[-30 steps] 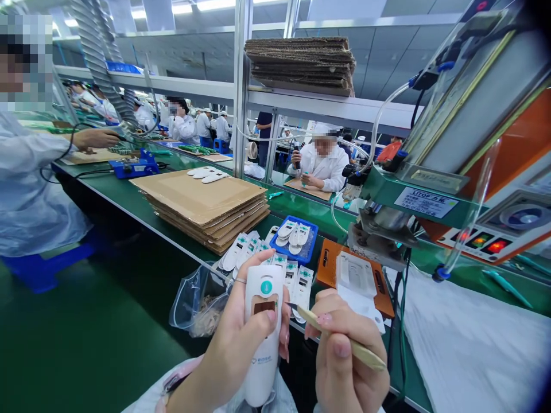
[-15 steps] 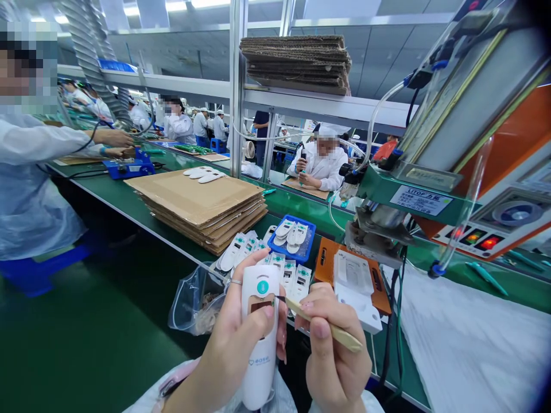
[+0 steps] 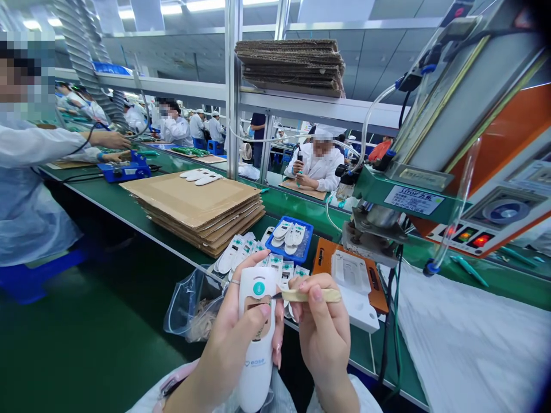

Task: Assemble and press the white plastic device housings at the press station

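My left hand [image 3: 228, 338] is wrapped round a white handheld device [image 3: 253, 378] with a green round button and a window cut in its face, the thumb lying across that window. The device stands upright, its lower end near my lap. In my right hand [image 3: 325, 330] is a slim tool with a dark pointed tip and a pale yellow wrapped handle [image 3: 301, 295], pinched between thumb and fingers. Its tip is at the right edge of the device's window. Behind my hands lie several white shell parts [image 3: 235, 252] with green buttons.
A blue tray [image 3: 307, 232] holds more white shells. Right of it sit an orange-and-white fixture [image 3: 350, 272] and a press machine [image 3: 413, 189]. Stacked cardboard [image 3: 193, 201] lies on the left bench; a clear bag [image 3: 189, 310] hangs at its edge. Co-workers sit around.
My right hand has turned the tool from slanting down to nearly level, its tip staying by the window's edge. My left thumb has shifted slightly, showing more of the window's lower part.
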The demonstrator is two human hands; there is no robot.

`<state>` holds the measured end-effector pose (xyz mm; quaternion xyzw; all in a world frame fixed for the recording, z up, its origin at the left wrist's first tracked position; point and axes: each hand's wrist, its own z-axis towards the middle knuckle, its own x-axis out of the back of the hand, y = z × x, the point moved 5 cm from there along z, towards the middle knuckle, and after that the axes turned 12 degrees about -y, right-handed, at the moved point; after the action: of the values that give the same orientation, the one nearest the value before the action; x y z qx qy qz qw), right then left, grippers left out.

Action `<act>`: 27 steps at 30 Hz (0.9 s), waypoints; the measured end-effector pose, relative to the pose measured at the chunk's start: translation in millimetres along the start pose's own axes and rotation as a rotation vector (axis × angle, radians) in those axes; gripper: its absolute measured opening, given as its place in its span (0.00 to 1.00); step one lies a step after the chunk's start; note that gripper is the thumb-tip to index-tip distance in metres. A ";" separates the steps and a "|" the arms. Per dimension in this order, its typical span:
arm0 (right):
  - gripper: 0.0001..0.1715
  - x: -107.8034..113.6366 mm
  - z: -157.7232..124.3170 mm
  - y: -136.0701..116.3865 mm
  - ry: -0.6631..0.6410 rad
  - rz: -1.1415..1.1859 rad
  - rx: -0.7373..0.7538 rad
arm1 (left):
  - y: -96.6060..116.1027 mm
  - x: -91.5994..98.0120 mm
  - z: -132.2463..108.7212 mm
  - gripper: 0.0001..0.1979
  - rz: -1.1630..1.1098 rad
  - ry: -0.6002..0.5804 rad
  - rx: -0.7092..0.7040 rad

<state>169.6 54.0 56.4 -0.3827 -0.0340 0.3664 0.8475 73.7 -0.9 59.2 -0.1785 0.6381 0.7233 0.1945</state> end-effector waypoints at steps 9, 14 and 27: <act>0.11 -0.6 -11.5 -17.5 0.101 -0.204 0.298 | -0.8 -1.0 5.3 0.34 -0.005 -0.002 -0.010; 0.10 -1.7 -11.2 -18.0 0.073 -0.285 0.262 | 0.4 -2.1 4.5 0.34 0.044 0.008 -0.026; 0.10 -5.1 -18.3 -21.5 -0.045 -0.510 0.329 | -7.4 8.9 2.0 0.38 -0.055 -0.015 -0.093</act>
<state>184.9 29.8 59.2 -0.2113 -0.0877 0.1508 0.9617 69.9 2.4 48.6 -0.1994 0.5972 0.7479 0.2104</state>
